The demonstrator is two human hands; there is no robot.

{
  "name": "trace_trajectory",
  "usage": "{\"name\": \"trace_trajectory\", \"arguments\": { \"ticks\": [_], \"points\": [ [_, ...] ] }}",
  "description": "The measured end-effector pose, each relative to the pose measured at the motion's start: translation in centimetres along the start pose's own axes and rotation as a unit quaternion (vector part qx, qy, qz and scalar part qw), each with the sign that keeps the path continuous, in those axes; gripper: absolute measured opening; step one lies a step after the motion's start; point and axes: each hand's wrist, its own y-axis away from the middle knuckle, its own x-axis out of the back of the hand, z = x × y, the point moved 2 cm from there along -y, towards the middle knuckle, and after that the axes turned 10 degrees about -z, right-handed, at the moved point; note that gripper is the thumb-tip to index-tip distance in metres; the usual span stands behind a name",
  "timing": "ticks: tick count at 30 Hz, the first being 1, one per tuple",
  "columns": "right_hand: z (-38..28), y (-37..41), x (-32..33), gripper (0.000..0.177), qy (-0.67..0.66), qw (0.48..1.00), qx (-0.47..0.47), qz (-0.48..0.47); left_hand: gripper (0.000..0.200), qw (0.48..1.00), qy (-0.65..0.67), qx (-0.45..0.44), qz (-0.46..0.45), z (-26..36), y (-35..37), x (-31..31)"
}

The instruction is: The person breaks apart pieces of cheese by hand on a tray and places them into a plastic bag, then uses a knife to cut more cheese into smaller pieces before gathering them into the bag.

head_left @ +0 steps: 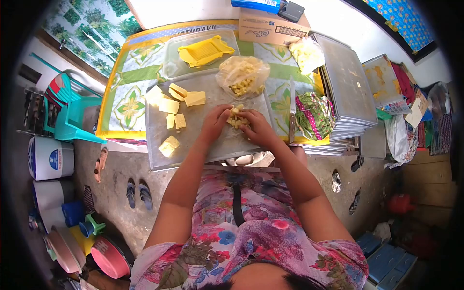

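On the grey metal tray (191,133), my left hand (217,120) and my right hand (257,127) curl in from both sides around a small pile of diced cheese (236,117), fingers closed against the cubes. Some of the pile is hidden under the fingers. Larger pale-yellow cheese blocks (168,106) lie on the tray left of my left hand, with one more block (169,146) near the front edge. Beyond my hands, a clear plastic bag (243,72) holds more cubes. A long knife (292,104) rests on the tablecloth right of the tray.
Behind the tray, a yellow grater (205,50) sits on a clear plastic lid or container (174,63). A bunched green-and-pink cloth (314,117) lies right of the knife. Stacked metal trays (345,77) stand on the right, with another plastic bag (307,54) and a cardboard box (273,28) at the back.
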Motion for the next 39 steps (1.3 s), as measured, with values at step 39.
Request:
{"name": "trace_trajectory", "arguments": {
  "ticks": [39],
  "points": [
    [-1.6,-4.6,-3.2,0.074,0.178,0.982,0.036,-0.045,0.048,0.979,0.100,-0.006,0.175,1.2,3.4,-1.2]
  ]
}}
